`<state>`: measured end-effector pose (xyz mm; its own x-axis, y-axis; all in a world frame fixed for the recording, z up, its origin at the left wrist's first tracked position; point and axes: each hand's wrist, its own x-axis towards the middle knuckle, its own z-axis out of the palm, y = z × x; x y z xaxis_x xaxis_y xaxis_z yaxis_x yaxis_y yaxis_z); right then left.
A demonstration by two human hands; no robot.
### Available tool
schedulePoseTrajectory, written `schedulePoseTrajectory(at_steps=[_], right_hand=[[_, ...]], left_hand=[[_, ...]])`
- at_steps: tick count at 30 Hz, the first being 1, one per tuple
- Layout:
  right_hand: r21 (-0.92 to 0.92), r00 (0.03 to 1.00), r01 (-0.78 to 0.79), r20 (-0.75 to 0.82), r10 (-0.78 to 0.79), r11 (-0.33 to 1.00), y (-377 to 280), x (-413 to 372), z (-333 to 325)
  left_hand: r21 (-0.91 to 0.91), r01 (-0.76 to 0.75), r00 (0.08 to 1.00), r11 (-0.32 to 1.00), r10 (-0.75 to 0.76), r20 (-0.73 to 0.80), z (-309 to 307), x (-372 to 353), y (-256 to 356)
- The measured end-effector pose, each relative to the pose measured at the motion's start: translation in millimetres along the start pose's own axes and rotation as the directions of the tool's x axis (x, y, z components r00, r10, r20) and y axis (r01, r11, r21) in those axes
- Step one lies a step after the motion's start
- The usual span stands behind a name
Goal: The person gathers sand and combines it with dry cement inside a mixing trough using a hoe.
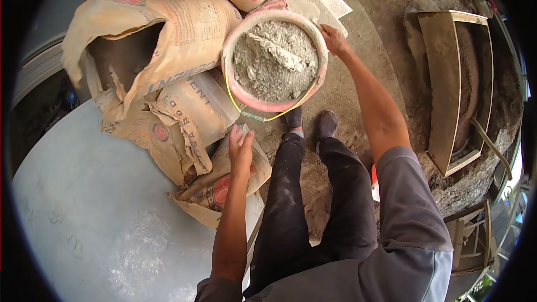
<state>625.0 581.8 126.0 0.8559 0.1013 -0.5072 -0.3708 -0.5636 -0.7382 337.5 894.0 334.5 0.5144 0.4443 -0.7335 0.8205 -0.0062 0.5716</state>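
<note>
One bucket (269,106) holds lumpy grey powder (262,70), right hand (335,40) pinching its rim (227,50), left hand (240,152) curled around a grey piece (243,128).

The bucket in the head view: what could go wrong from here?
The right hand grips one side of the bucket's rim, so it may tilt and spill the grey mix mounded inside. The shoes are close by, so a tipped bucket might strike them. The torn cement sack gapes open beside it; a bump could let out dust.
</note>
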Motion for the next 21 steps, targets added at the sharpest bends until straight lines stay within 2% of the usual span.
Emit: schedulePoseTrajectory(at_steps=[1,2,5,6,9,10,12,14,15,16,18,19,20,21], right_hand=[[-0.103,0.998,0.055,0.027,-0.053,0.993,14,18,6],[-0.120,0.973,0.205,-0.083,-0.216,0.971,49,39,27],[-0.192,0.958,0.263,-0.061,-0.279,0.946,36,26,21],[-0.326,0.965,0.231,-0.044,-0.259,0.916,21,17,17],[-0.393,0.913,0.163,-0.288,-0.290,0.905,10,-13,9],[-0.338,0.887,0.147,-0.370,-0.275,0.930,6,-29,4],[-0.156,0.924,0.011,-0.377,-0.069,0.988,-7,-83,-19],[-0.210,0.910,0.011,-0.404,-0.097,0.978,7,-141,-28],[-0.206,0.926,-0.051,-0.377,-0.031,0.977,-1,-168,-42],[-0.198,0.941,-0.121,-0.334,0.049,0.973,-11,-204,-44],[-0.207,0.952,-0.115,-0.303,0.048,0.972,-43,-249,-42],[-0.177,0.961,0.029,-0.266,-0.076,0.984,-78,-266,-37],[-0.198,0.937,0.228,-0.220,-0.270,0.953,-121,-281,-34],[-0.162,0.922,0.336,-0.143,-0.359,0.928,-154,-285,-23]], left_hand=[[-0.089,0.064,0.998,0.994,-0.062,0.019,5,9,5],[-0.179,0.124,0.992,0.976,-0.117,0.045,9,19,9],[-0.398,0.217,0.964,0.891,-0.130,0.234,17,43,11],[-0.494,0.229,0.962,0.839,-0.118,0.245,19,49,8],[-0.626,0.324,0.938,0.709,-0.154,0.312,22,55,26],[-0.635,0.343,0.936,0.693,-0.197,0.291,23,55,33],[-0.654,0.377,0.926,0.656,-0.282,0.251,25,50,45],[-0.656,0.407,0.908,0.635,-0.362,0.213,25,45,52],[-0.663,0.418,0.897,0.621,-0.397,0.194,29,44,57],[-0.652,0.371,0.925,0.662,-0.323,0.198,27,37,60],[-0.537,0.275,0.961,0.797,-0.238,0.140,21,30,75],[-0.471,0.229,0.973,0.852,-0.198,0.116,19,24,80],[-0.397,0.159,0.987,0.904,-0.133,0.092,18,14,94],[-0.334,0.103,0.992,0.937,-0.071,0.108,18,9,103]])
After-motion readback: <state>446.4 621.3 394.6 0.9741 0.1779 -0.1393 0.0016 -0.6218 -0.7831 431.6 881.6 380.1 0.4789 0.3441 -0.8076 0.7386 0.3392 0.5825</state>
